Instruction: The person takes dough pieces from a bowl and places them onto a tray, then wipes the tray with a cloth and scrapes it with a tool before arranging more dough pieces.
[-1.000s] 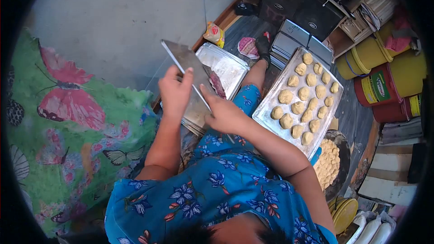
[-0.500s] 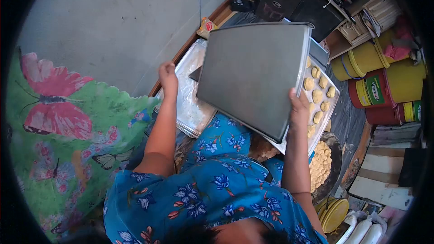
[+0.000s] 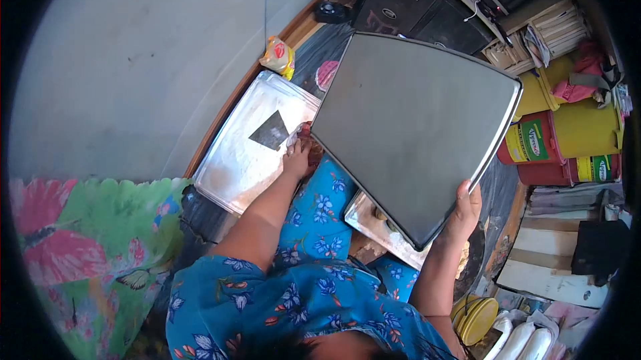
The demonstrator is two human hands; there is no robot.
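Note:
My right hand (image 3: pixel 465 208) grips the lower right edge of a large dark grey baking tray (image 3: pixel 417 130), which is raised and tilted over my lap. My left hand (image 3: pixel 297 158) is beside the tray's left corner, at a crumpled reddish and whitish item (image 3: pixel 306 138); its fingers are partly hidden. Under and left of that hand lie stacked silvery trays (image 3: pixel 234 153) with a dark patch (image 3: pixel 270 131) on top. Another light tray (image 3: pixel 384 230) shows below the raised one, with only a little dough visible on it.
A yellow and red packet (image 3: pixel 278 58) lies by the wall. Red buckets (image 3: pixel 534 140) and yellow buckets (image 3: pixel 587 130) stand at the right. A dark round pan (image 3: pixel 475 253) and yellow lids (image 3: pixel 477 320) are at the lower right. A butterfly cloth (image 3: pixel 87 253) hangs at the left.
The raised tray has moved right and turned, now covering most of the dough tray. My left hand has come down and right, from beside the wall to the reddish item. The view has shifted.

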